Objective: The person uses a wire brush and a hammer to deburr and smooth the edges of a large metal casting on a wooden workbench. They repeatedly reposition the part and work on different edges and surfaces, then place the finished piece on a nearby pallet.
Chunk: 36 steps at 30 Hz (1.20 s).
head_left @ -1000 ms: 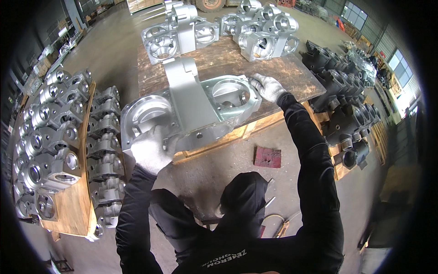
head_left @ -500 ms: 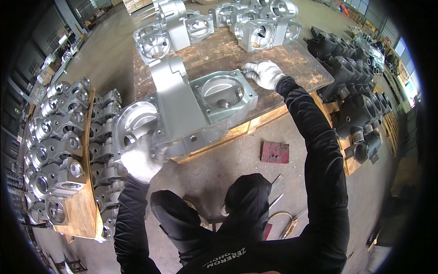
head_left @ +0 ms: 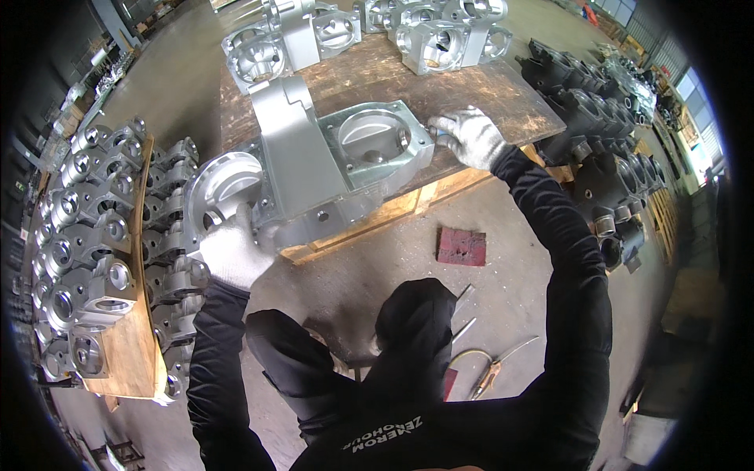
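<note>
A large silver metal casting (head_left: 302, 169) lies on the dark wooden tabletop (head_left: 487, 102) before me. It has a round opening at its left, a raised flat arm in the middle and a square flange with a round bore at its right. My left hand (head_left: 236, 251), in a white glove, grips the near left rim, thumb up by the round opening. Just off the casting's right corner is my gloved right hand (head_left: 471, 140), fingers closed in a pinch. Whatever lies between those fingertips is too small to make out.
More silver castings (head_left: 440, 47) stand along the table's far side. Stacked castings (head_left: 86, 228) fill a wooden pallet (head_left: 141, 345) at left; black castings (head_left: 581, 110) crowd the right. A dark red piece (head_left: 461, 246) and a hose-fed tool (head_left: 487, 378) lie on the floor.
My right hand has shifted right and a little nearer, away from the casting's corner. My left hand stays at the near left rim. The whole view has moved slightly.
</note>
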Motion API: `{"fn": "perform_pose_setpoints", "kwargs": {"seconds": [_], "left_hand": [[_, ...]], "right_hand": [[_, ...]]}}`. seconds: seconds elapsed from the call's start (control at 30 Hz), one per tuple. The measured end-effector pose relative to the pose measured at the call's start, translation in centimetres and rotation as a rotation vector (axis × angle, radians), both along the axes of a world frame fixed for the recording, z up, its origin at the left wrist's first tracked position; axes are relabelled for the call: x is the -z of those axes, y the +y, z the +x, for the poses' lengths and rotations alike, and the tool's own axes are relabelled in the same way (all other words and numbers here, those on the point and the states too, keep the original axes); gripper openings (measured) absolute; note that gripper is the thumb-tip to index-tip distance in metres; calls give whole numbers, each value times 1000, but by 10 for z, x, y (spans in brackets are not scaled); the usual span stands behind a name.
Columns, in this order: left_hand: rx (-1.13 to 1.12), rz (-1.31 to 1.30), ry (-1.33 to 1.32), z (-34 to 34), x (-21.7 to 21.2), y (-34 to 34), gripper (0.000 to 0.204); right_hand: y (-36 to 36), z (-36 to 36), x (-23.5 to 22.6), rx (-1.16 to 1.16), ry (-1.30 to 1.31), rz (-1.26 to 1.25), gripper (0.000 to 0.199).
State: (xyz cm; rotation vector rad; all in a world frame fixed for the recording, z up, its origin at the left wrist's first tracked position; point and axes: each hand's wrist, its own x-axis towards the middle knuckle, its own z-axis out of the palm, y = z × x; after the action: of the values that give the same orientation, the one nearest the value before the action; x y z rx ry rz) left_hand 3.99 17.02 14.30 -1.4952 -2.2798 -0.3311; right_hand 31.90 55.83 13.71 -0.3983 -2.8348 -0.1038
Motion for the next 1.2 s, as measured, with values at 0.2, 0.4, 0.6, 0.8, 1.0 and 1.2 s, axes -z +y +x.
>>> {"fn": "perform_pose_setpoints", "kwargs": {"seconds": [0.2, 0.4, 0.6, 0.8, 1.0, 1.2], "left_hand": [[26, 58, -43, -3, 3, 0, 44], [59, 103, 3, -9, 10, -2, 43], [82, 126, -16, -12, 12, -2, 42], [64, 130, -72, -15, 16, -2, 42], [157, 223, -87, -19, 17, -2, 41], [90, 154, -52, -19, 18, -1, 41]], "right_hand": [[-53, 45, 5, -53, 33, 121, 33], [-100, 25, 46, 241, 500, -132, 26], [-112, -11, 67, 589, 579, -463, 37], [-116, -14, 57, 549, 640, -323, 36], [-119, -15, 39, 589, 529, -274, 34], [-131, -24, 28, 705, 275, 0, 30]]}}
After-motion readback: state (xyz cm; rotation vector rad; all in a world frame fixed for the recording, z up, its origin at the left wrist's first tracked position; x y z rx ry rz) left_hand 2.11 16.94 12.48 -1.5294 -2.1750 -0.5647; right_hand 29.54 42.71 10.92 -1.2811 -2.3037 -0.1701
